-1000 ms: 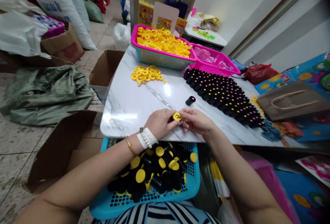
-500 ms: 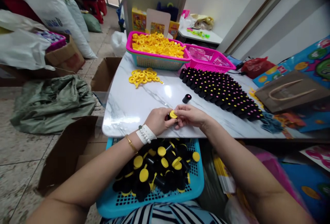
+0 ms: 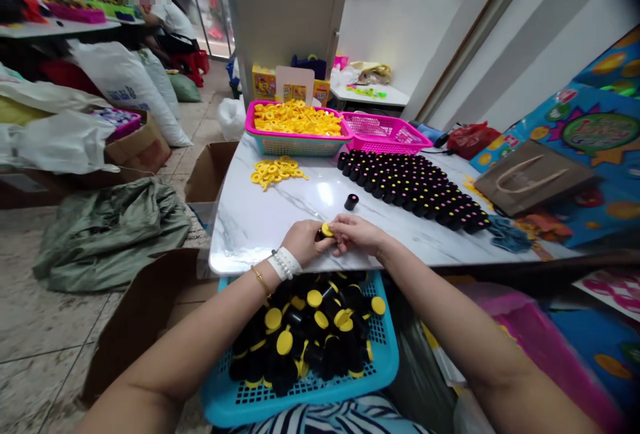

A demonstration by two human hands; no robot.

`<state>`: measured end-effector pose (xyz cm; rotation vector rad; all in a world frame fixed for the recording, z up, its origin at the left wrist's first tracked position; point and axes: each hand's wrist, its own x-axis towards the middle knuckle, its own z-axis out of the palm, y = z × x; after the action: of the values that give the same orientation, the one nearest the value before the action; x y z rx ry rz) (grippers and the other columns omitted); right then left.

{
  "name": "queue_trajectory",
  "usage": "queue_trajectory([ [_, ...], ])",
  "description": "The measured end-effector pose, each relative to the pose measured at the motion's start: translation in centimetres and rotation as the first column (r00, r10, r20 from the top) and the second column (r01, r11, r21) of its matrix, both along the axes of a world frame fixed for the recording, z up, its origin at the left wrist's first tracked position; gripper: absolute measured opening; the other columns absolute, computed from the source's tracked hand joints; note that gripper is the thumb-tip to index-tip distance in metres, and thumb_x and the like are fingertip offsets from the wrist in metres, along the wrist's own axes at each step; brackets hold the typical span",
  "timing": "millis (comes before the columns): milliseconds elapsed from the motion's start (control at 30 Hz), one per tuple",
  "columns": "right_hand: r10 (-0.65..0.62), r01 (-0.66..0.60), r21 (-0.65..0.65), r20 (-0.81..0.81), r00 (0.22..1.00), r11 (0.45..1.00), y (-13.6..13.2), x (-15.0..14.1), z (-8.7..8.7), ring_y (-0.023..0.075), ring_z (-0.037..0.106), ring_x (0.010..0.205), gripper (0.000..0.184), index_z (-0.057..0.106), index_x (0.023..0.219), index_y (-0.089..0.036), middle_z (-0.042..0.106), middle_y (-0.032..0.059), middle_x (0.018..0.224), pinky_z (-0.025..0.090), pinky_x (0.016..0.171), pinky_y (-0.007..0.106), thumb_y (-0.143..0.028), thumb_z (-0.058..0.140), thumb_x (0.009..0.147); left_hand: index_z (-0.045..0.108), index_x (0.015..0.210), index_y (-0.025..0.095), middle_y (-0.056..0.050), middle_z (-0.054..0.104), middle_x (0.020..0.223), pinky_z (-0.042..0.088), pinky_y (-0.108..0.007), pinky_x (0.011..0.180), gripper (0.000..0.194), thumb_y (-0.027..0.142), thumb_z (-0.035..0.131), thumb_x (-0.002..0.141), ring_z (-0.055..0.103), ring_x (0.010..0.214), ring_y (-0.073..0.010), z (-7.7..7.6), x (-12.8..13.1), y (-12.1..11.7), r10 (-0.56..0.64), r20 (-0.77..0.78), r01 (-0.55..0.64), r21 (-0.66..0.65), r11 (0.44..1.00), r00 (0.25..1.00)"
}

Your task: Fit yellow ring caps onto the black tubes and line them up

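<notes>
Hugging a black tube between them, left fingers could fumble it if right fingers, pinched on its yellow cap, push crooked.

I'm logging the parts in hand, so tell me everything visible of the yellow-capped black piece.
The yellow-capped black piece is small, its round yellow cap facing up; both parts look like plastic. The left hand grips its black body, mostly hiding it, while the right hand touches the cap's right side. It is held over the near part of the white marbled table; whether it touches that is unclear.
</notes>
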<state>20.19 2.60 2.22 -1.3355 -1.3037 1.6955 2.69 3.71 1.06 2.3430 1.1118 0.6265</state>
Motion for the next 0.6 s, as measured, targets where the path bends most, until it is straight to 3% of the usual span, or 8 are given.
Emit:
queue_trajectory([
  [133,0.029,-0.027,-0.087,0.022,0.999,0.996,1.1,0.0,0.2,0.0074,0.047,0.036,0.028,0.049,0.076,-0.019,0.05,-0.0092,0.047,0.058,0.052,0.032,-0.033,0.073,0.076,0.072,0.084,0.016,-0.004,0.067,0.071,0.036,-0.026,0.061,0.027,0.039,0.06,0.082,0.056,0.065,-0.0161,-0.2,0.5,0.5,0.012,-0.026,-0.012,0.01,1.0,1.0],
  [267,-0.079,0.07,0.061,0.156,0.985,0.996,-0.3,-0.7,0.6,0.0094,0.051,0.04,0.02,0.051,0.084,-0.02,0.051,-0.0078,0.049,0.048,0.044,0.022,-0.034,0.065,0.082,0.07,0.083,0.015,-0.006,0.067,0.075,0.039,-0.027,0.064,0.025,0.038,0.059,0.082,0.06,0.069,-0.0184,0.4,0.8,0.3,0.028,-0.071,-0.028,0.001,1.0,0.997],
  [367,-0.126,0.085,0.197,0.208,0.97,0.977,-4.3,-1.9,0.8,0.0092,0.049,0.042,0.024,0.053,0.099,-0.02,0.05,-0.0086,0.053,0.037,0.041,0.018,-0.034,0.063,0.083,0.068,0.088,0.015,-0.007,0.068,0.079,0.043,-0.029,0.066,0.026,0.037,0.058,0.082,0.062,0.073,-0.0209,0.7,-0.3,-2.4,-0.017,-0.092,0.012,-0.053,0.998,0.996],
  [433,-0.127,0.032,0.323,0.278,0.952,0.946,-7.5,-2.7,0.0,0.0075,0.045,0.048,0.029,0.058,0.101,-0.021,0.047,-0.0086,0.058,0.033,0.044,0.017,-0.029,0.07,0.076,0.066,0.1,0.015,-0.009,0.069,0.088,0.046,-0.03,0.07,0.031,0.037,0.06,0.08,0.064,0.081,-0.0233,0.0,-1.5,-5.3,-0.065,-0.068,0.058,-0.099,0.993,0.996],
  [500,-0.125,0.019,0.339,0.294,0.947,0.941,-10.1,-3.4,-1.3,0.0077,0.043,0.051,0.025,0.06,0.099,-0.022,0.045,-0.0085,0.059,0.031,0.046,0.018,-0.026,0.069,0.077,0.061,0.113,0.017,-0.009,0.069,0.094,0.048,-0.031,0.073,0.037,0.033,0.06,0.079,0.064,0.084,-0.0228,-0.9,-2.6,-8.2,-0.119,-0.057,0.107,-0.175,0.979,0.991],
  [600,-0.055,-0.027,0.275,0.288,0.956,0.961,-11.9,-4.0,-2.8,0.009,0.044,0.048,0.027,0.059,0.107,-0.023,0.047,-0.0078,0.058,0.03,0.044,0.02,-0.033,0.065,0.083,0.064,0.105,0.02,-0.006,0.069,0.094,0.048,-0.028,0.071,0.036,0.039,0.068,0.075,0.064,0.083,-0.0215,-1.1,-4.1,-10.4,-0.134,-0.034,0.117,-0.3,0.947,0.99],
])
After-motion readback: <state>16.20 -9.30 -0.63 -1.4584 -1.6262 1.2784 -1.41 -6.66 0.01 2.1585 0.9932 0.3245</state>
